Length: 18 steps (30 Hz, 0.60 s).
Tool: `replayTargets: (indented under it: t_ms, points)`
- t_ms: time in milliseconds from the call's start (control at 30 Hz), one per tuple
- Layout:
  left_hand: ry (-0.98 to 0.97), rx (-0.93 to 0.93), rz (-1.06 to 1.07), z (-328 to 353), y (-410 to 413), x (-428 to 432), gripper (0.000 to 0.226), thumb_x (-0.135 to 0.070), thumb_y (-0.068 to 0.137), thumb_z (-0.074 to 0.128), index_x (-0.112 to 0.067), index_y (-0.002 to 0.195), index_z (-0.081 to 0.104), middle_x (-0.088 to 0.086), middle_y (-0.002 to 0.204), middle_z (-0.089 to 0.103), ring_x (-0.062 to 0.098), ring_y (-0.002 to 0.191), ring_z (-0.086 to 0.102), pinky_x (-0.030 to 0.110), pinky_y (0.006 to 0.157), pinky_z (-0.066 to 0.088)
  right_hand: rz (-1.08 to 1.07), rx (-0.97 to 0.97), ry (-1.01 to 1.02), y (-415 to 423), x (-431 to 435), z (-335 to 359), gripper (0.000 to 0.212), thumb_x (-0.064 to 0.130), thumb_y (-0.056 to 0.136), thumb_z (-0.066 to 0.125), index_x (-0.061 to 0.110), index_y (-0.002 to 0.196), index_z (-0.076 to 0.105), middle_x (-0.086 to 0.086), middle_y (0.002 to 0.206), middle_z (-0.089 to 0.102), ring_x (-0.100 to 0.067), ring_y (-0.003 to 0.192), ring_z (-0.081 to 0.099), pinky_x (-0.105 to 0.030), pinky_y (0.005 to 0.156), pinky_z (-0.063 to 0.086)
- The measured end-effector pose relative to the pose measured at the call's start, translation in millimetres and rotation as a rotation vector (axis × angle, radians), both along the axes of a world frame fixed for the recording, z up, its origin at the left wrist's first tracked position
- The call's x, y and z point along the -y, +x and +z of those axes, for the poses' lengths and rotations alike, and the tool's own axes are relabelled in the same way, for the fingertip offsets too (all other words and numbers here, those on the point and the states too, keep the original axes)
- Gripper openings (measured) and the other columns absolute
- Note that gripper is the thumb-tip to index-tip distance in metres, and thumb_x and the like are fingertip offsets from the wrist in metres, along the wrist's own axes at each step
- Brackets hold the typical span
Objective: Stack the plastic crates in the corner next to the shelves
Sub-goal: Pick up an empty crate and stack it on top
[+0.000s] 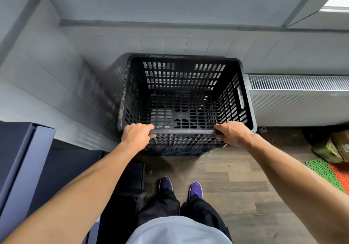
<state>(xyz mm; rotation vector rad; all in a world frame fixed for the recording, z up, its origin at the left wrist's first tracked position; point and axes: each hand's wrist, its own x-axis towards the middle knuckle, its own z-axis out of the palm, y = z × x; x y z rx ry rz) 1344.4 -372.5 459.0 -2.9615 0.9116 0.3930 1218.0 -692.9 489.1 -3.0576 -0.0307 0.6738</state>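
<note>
While left grip (137,135) and right grip (233,133) clamp its near rim | crate (181,77): black, slotted walls, scuffed left edge

We take this for a back room used for storage: a plank floor (236,177), a panelled wall (188,43), a radiator (298,100) under a window (338,0), dark metal shelves (22,158), a black crate (185,92) in the corner, and boxes (340,147) and bright mats (326,172) at the floor's right edge.
</note>
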Motion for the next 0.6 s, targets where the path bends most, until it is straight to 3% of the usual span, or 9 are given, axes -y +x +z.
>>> replayTargets:
  t_ms: [167, 367, 600]
  points:
    - [-0.005, 0.055, -0.016, -2.7, 0.5, -1.8, 0.019, -0.046, 0.097, 0.051, -0.032, 0.109, 0.058, -0.004, 0.088, 0.072, 0.023, 0.085, 0.068, 0.03, 0.062, 0.039, 0.032, 0.017, -0.019, -4.7, 10.7, 4.2, 0.029, 0.043, 0.097, 0.051, 0.019, 0.112, 0.058, -0.004, 0.098, 0.07, -0.026, 0.089, 0.067, -0.032, 0.066, 0.039]
    - [0.003, 0.096, -0.025, -0.2, 4.5, 6.9, 0.021, -0.046, 0.097, 0.05, -0.029, 0.107, 0.057, -0.003, 0.086, 0.072, 0.023, 0.082, 0.069, 0.03, 0.06, 0.04, -0.013, 0.122, -0.037, -0.6, 8.0, 1.8, 0.024, 0.033, 0.098, 0.051, 0.019, 0.117, 0.058, -0.005, 0.097, 0.071, -0.028, 0.088, 0.068, -0.037, 0.07, 0.049]
    - [-0.018, 0.107, -0.054, -2.6, 2.6, 0.6, 0.024, -0.05, 0.095, 0.05, -0.03, 0.107, 0.058, -0.006, 0.091, 0.073, 0.021, 0.083, 0.069, 0.029, 0.06, 0.039, -0.018, 0.133, -0.03, -7.5, 5.5, -1.1, 0.026, 0.032, 0.098, 0.052, 0.02, 0.12, 0.056, -0.006, 0.098, 0.072, -0.03, 0.089, 0.068, -0.038, 0.071, 0.051]
